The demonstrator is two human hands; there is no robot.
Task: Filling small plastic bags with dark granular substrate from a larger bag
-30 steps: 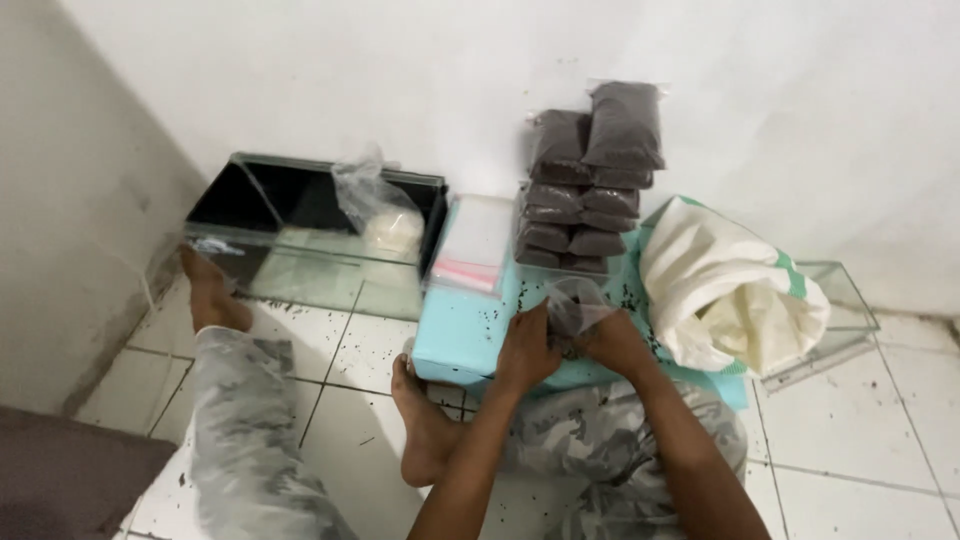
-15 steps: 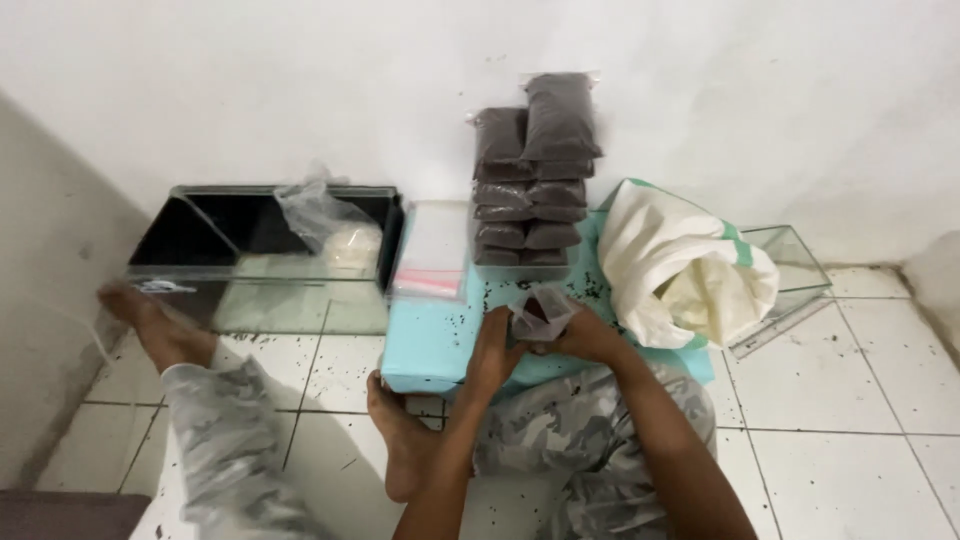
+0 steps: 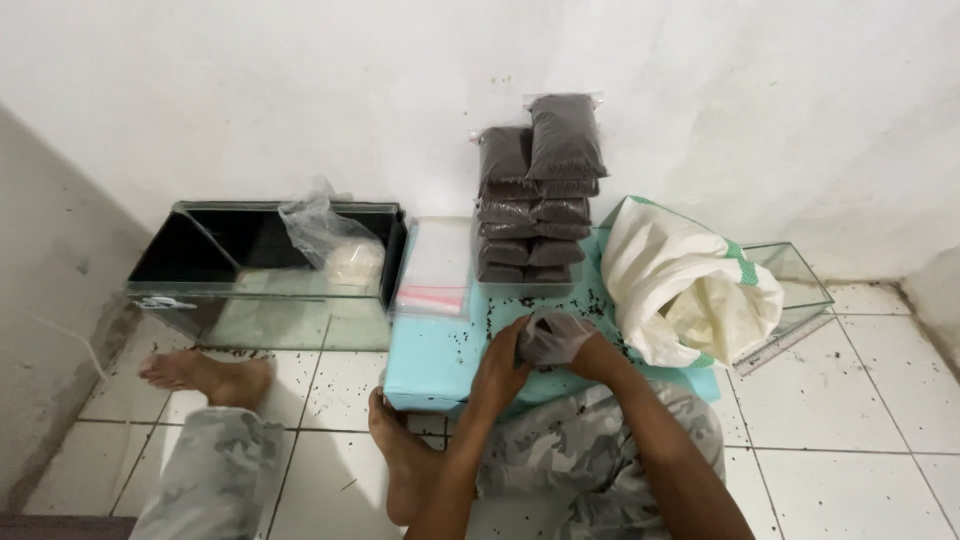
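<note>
My left hand (image 3: 500, 368) and my right hand (image 3: 592, 352) both grip a small clear plastic bag (image 3: 548, 335) holding dark granules, just above a light blue board (image 3: 440, 360). Loose dark grains are scattered on the board. Behind the hands rises a stack of filled dark bags (image 3: 538, 195) against the white wall. A pile of empty zip bags (image 3: 436, 268) lies on the board to the left of the stack.
A white woven sack (image 3: 690, 285) with a green rim lies open at the right, beside a small glass box (image 3: 795, 285). A glass tank (image 3: 265, 265) holding a clear bag stands at the left. My bare feet (image 3: 205, 375) rest on the tiled floor.
The view has shifted, so everything sits lower and more to the left-centre in frame. Both hands stay on the small bag above the blue board, working its top.
</note>
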